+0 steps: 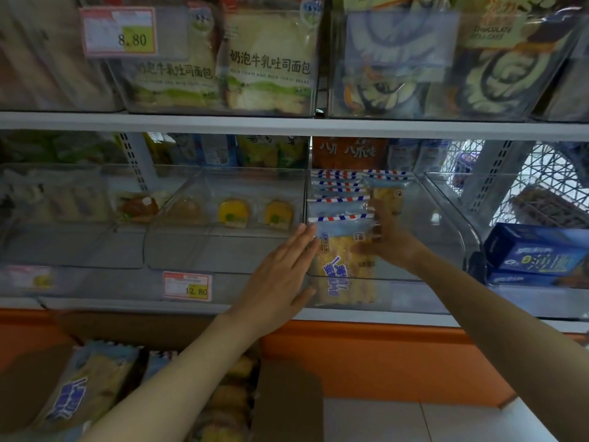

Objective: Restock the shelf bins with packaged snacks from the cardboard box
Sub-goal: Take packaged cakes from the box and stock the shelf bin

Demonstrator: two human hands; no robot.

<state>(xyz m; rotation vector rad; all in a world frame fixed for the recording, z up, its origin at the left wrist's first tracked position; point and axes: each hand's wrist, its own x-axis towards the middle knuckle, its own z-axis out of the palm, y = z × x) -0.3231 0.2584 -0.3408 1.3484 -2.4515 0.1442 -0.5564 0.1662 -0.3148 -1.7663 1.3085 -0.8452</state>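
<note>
A clear shelf bin (446,218) on the middle shelf holds a row of upright snack packs (341,199) with red, white and blue striped tops. My right hand (389,237) reaches inside this bin and presses against the right side of the front snack pack (341,269), fingers spread. My left hand (280,275) lies flat and open against the bin's outer left front corner, holding nothing. At the bottom left, the open cardboard box (287,400) holds more of the same snack packs (83,387).
The neighbouring clear bin (178,250) on the left holds a few yellow round cakes at its back. Bread and roll-cake bins fill the upper shelf. Blue boxes (535,253) stand at the right. An orange base panel (382,362) runs under the shelf.
</note>
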